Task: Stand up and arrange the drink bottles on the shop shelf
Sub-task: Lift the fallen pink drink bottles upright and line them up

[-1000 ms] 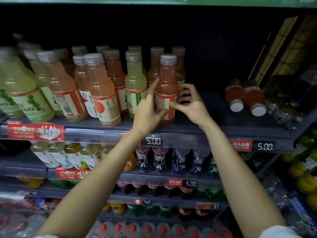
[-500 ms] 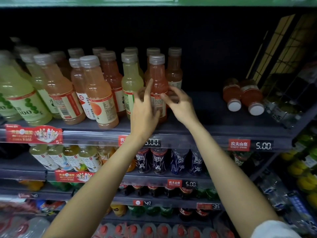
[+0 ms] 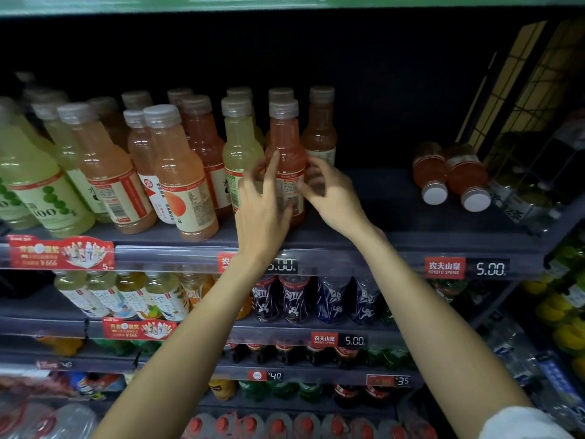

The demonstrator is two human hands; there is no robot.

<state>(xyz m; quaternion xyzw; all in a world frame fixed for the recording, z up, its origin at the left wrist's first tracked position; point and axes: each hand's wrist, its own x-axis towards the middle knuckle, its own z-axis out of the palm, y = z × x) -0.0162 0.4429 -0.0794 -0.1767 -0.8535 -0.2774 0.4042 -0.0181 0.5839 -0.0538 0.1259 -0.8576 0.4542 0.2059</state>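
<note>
Red drink bottle [image 3: 286,147] upright on the top shelf [image 3: 395,213], at the right end of the standing row, just beside a pale green bottle [image 3: 242,144] on its left and in front of an orange-brown bottle [image 3: 320,134]. Left hand [image 3: 262,204] raised against the bottle's label, fingers spread and straight, forefinger tip up on the shoulder of the bottle, not curled round it. Right hand [image 3: 329,194] at the bottle's right side, fingers bent toward the label and blurred; whether touching or just apart could not be told. Farther right on the same shelf, well apart from the row, two red bottles [image 3: 451,172] lying on their sides, white caps toward the shelf edge. Price tags reading 5.00 [image 3: 490,268] along the shelf's front rail. More bottles on the lower shelves [image 3: 316,331]
</note>
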